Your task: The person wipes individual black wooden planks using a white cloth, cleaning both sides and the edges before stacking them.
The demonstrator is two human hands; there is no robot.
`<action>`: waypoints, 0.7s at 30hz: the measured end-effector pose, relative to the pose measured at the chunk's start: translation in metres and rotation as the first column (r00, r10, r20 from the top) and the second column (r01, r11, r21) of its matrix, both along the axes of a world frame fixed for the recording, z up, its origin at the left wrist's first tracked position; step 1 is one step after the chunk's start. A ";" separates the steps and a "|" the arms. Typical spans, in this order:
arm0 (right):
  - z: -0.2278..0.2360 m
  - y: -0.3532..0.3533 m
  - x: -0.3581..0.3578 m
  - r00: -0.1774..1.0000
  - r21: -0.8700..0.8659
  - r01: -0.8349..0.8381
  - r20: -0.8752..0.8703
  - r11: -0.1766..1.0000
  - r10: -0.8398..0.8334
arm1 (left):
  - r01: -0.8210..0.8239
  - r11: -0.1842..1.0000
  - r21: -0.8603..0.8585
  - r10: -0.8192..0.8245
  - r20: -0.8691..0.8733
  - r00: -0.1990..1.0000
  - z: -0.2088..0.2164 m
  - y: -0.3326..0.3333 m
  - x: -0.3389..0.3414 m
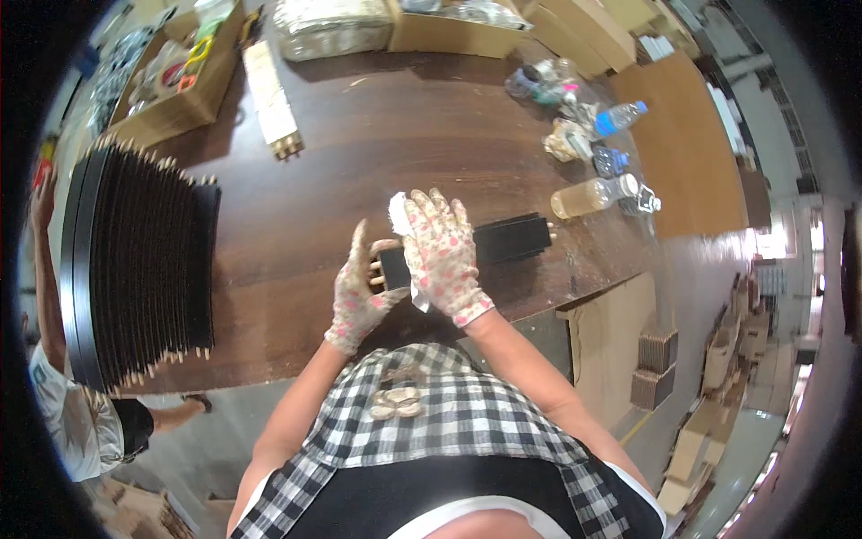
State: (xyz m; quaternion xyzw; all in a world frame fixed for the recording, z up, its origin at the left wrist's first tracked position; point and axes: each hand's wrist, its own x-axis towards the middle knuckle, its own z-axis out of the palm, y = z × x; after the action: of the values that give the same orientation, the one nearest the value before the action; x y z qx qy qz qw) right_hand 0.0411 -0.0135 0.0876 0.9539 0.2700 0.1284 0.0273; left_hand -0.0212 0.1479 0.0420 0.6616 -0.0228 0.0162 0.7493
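Note:
A narrow black board [514, 239] with pale wooden dowels at both ends lies on the table in front of me. My left hand [361, 289], in a flower-patterned glove, grips its left end, with the thumb on the near side and the fingers toward the far side. My right hand [440, 259], gloved alike, lies over the board left of its middle and presses a white cloth [399, 214] on it. The cloth sticks out beside the fingertips and below the palm. The part of the board under the right hand is hidden.
A tall stack of black doweled boards [139, 265] stands at left. Pale doweled strips [269, 99] lie farther back near a cardboard box [193, 108]. A bottle of yellowish liquid [588, 196] and crumpled plastic are at right. Another person's arm [47, 260] shows beyond the stack.

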 end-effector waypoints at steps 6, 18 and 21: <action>-0.021 -0.184 0.068 0.955 0.052 0.296 0.003 0.954 -0.297 | -0.002 0.999 -0.047 0.002 0.004 1.000 0.014 -0.008 0.003; 0.019 -0.073 0.024 0.991 0.241 0.010 0.125 0.970 -0.041 | -0.028 0.999 -0.033 0.027 -0.033 0.999 0.006 -0.003 0.001; 0.001 -0.173 0.052 0.939 0.525 0.343 -0.210 0.779 -0.272 | -0.020 0.998 0.060 0.023 -0.041 0.999 0.004 0.002 0.000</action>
State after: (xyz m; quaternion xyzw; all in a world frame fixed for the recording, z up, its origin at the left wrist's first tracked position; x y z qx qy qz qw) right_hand 0.0930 -0.1865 0.0885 0.9575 0.0628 0.1364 -0.2462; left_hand -0.0208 0.1497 0.0460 0.6842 -0.0004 0.0097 0.7292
